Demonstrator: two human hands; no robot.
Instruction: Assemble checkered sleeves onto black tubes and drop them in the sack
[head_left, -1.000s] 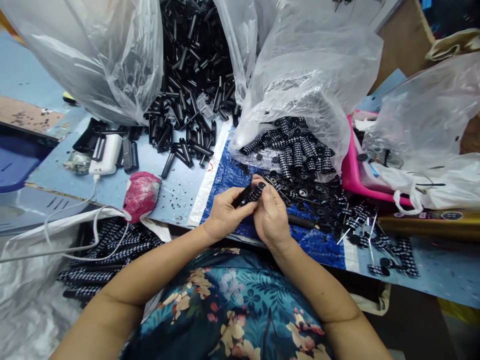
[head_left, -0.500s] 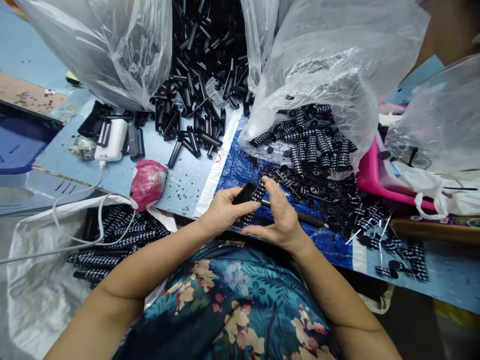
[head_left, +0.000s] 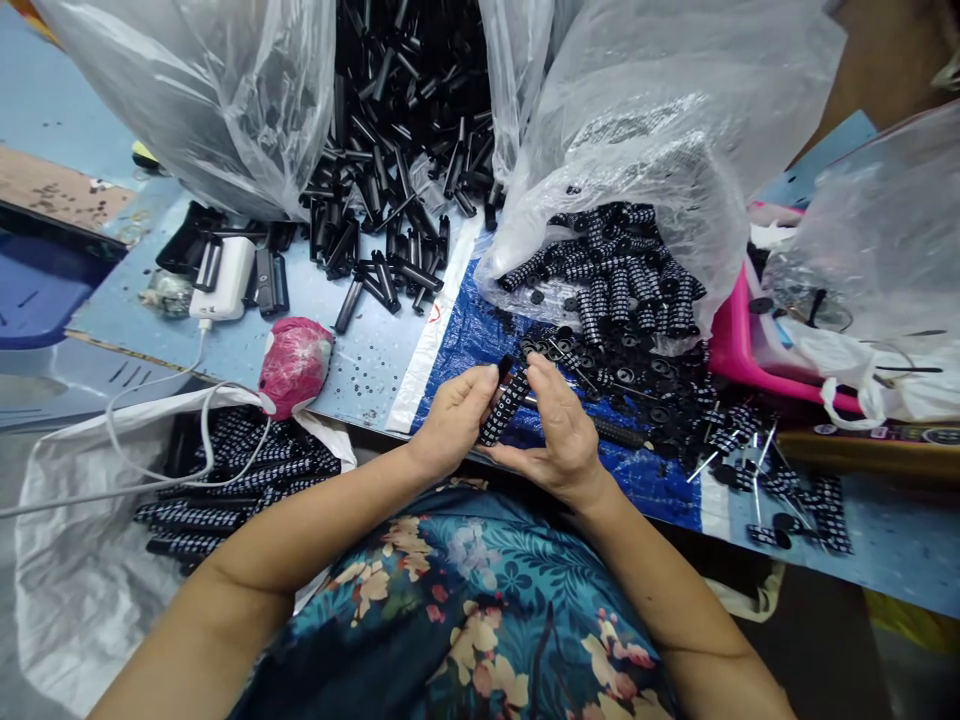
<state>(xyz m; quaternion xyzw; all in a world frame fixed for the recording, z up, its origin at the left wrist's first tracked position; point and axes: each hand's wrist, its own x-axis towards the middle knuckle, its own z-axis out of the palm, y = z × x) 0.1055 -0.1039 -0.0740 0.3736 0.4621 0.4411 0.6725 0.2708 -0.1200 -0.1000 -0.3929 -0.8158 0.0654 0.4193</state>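
Between my two hands, just over the front edge of the table, is a black roller-like piece covered in rows of small white marks. It tilts up to the right. My left hand closes on its left side, with a plain black part showing above the thumb. My right hand is closed round the other side, fingers at the upper end and thumb by the lower end. A pile of similar patterned pieces spills from a clear plastic bag beyond. Small black discs lie nearer.
Many plain black tubes heap at the back left. A pink-wrapped lump and a white charger-like box with a cable sit at left. A white sack holds patterned pieces below. A pink bin stands right.
My left thumb has drawn back off the face of the patterned piece, so more of it shows. The plain black part is now mostly hidden behind it. My right hand stays in nearly the same place.
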